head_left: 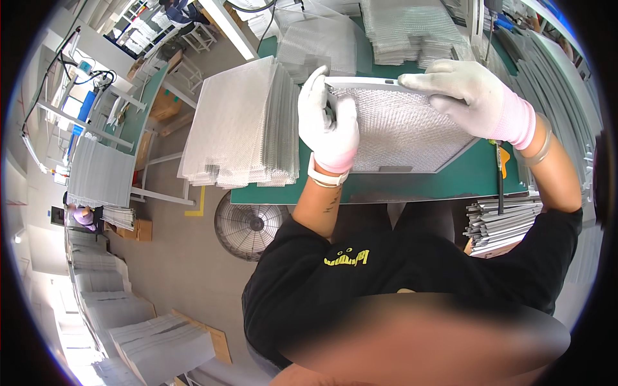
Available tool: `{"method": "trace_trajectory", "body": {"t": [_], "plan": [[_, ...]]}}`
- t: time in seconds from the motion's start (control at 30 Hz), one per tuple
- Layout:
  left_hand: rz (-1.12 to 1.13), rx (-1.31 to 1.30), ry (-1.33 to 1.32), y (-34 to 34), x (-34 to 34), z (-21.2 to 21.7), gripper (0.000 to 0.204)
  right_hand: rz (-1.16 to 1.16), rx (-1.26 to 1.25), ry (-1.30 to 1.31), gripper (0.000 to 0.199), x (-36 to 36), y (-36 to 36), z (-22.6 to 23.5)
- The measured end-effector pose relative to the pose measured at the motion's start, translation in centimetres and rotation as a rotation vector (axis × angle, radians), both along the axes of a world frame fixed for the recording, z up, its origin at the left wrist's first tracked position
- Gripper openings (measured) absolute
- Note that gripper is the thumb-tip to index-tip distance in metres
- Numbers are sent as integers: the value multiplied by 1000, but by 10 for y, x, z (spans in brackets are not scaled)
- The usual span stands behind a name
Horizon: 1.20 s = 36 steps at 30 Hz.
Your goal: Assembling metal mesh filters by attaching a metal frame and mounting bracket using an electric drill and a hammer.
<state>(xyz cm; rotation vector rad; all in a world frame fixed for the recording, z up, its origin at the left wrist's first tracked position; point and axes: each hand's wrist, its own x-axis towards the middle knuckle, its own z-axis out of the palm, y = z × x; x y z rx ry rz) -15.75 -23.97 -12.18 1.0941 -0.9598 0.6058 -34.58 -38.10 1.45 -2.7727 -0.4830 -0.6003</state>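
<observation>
A rectangular metal mesh filter panel [402,128] with a grey frame lies on the green table [476,177] in front of me. My left hand [327,122], in a white glove, grips the panel's left edge with the fingers curled over the frame. My right hand [473,96], also gloved, presses on the panel's far right corner, fingers wrapped over the top frame strip. Both hands hold the same panel.
A tall stack of loose mesh sheets [241,125] sits at the table's left end. More mesh stacks [412,29] lie at the back. Grey frame strips [502,225] are piled at my right. A round fan [248,225] stands on the floor below the table. An orange-handled tool [501,161] lies by the panel.
</observation>
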Motion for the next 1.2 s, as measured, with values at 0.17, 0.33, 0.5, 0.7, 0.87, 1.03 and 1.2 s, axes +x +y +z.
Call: {"method": "trace_trajectory", "body": {"t": [0.17,0.33,0.5,0.7,0.87,1.03,1.2], "plan": [[99,123,-18,7,1,4,32,-33,-2,42,50,0,3,5],[-70,50,130,12,6,-2,35,-87,-27,107,48,-1,12,8],[-327,141,-14,10,20,-17,45,-119,-298,-25,49,-11,14,8],[-187,46,-96,-2,29,-17,36,-540,251,-788,32,-92,-26,-62],[-23,137,-318,-5,36,36,31,-1547,-89,456,66,-192,-58,-242],[-265,441,-1060,-35,-42,130,31,-1745,95,434,43,-238,-59,-301],[-388,697,-1344,-99,-109,56,26,-1180,1005,-175,45,-198,-20,-255]]}}
